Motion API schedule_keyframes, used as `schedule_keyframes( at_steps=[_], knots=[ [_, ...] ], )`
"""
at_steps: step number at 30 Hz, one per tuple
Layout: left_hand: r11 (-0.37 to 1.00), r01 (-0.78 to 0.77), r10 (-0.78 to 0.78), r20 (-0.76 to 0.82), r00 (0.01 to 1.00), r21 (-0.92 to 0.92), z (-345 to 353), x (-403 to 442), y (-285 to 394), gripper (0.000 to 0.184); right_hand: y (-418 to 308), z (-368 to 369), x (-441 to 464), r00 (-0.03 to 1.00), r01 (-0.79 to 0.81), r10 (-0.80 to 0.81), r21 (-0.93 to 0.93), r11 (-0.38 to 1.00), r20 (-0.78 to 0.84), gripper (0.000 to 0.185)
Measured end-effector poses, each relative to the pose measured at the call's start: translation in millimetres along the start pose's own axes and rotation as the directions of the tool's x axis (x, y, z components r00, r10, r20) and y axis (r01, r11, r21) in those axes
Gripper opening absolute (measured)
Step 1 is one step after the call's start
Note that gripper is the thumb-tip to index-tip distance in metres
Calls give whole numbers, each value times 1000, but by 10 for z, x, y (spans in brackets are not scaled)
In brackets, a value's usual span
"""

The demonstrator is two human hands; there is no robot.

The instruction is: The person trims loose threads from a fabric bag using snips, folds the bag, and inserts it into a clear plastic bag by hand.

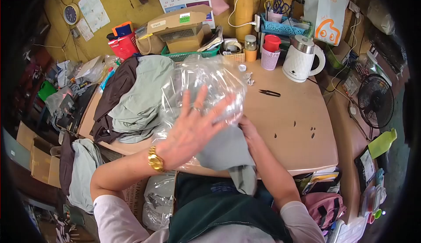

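Observation:
A clear plastic bag point(204, 74) is spread above the table's front middle, crinkled and shiny. My left hand point(193, 133), with a gold watch at the wrist, lies against the bag with its fingers spread. Under and beside the bag hangs a grey-green cloth point(226, 148), its lower end over the table's front edge. At the right side of the cloth and bag is my right hand point(248, 129); its fingers are mostly hidden behind them. Left of the bag lies a pile of grey-green and dark brown cloth point(142, 94).
Black thread snips point(269, 93) lie on the tan table point(302, 151). A white kettle point(301, 61), a pink cup point(269, 58) and a green basket point(184, 56) with cardboard stand at the back. A black fan point(375, 100) is at the right.

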State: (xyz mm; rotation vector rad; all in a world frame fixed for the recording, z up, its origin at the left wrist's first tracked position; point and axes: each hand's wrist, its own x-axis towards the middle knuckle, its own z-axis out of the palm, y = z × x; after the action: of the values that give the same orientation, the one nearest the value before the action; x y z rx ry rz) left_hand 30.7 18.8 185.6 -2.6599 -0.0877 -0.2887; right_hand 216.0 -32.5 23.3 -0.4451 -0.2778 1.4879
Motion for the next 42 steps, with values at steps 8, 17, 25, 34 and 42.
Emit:
schedule_keyframes(
  at_steps=[8,17,25,34,42],
  knots=[
    [958,-160,245,-391,887,238,132,-141,167,28,-174,135,656,957,283,-289,109,953,39,45],
    [811,213,-505,-467,726,-545,186,-89,-458,20,-837,163,285,802,597,-597,-21,802,-5,38],
    [-190,31,376,-43,926,-981,1073,-230,1428,33,-1642,-78,-690,367,590,-929,-784,193,48,34],
    [380,335,266,449,853,-862,279,25,661,44,-1237,90,-1055,918,-211,-394,-894,-395,-43,43],
    [14,219,-90,217,972,-976,976,234,1179,28,-562,-2058,-473,819,-389,-328,36,-921,470,90]
  ],
)
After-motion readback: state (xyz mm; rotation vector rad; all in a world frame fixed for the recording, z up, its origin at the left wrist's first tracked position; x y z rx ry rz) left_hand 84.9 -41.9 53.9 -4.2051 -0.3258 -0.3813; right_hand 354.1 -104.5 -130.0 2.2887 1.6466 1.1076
